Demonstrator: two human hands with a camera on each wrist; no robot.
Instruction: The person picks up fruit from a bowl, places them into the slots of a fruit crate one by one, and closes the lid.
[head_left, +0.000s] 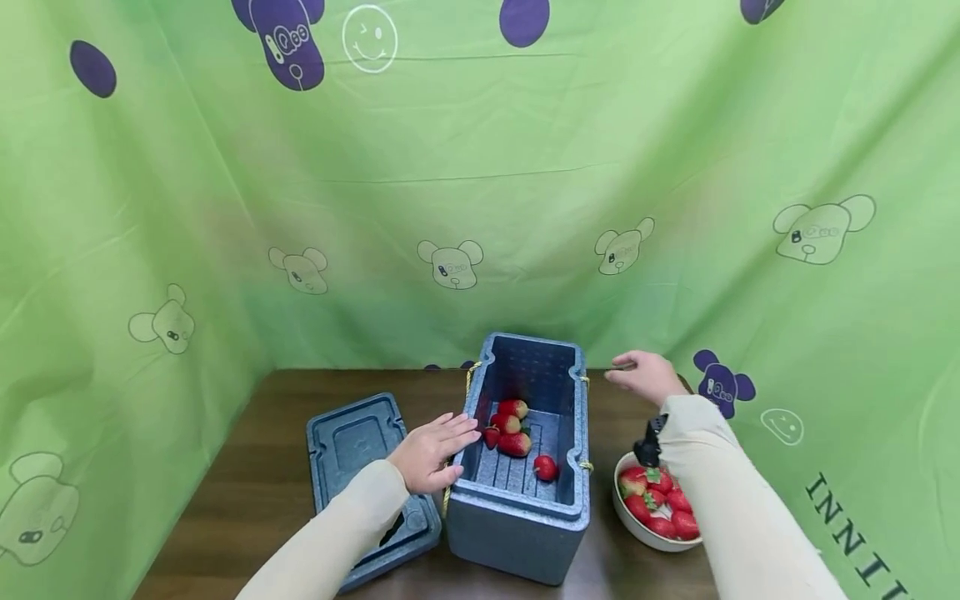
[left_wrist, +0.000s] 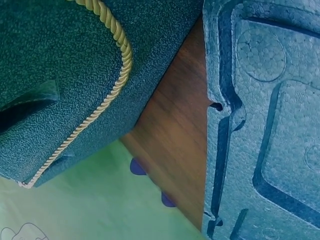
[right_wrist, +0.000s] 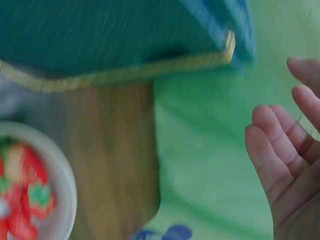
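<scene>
Head view: strawberries [head_left: 662,527] in white bowl [head_left: 643,537] R of foam box [head_left: 513,542], others inside box. Bowl lies nearside of R hand [head_left: 648,379], the closer hand, fingers loosely bent, apparently empty; L hand [head_left: 431,454], fingers extended, at box's L rim.

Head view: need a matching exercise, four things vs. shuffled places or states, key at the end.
Things:
1. left hand
2. lid
3. bowl
4. right hand

Places or states:
A. filled with strawberries
B. right of the box, beyond the bowl
C. at the box's left rim
D. on the table, left of the box

Pairs: 1-C, 2-D, 3-A, 4-B
</scene>
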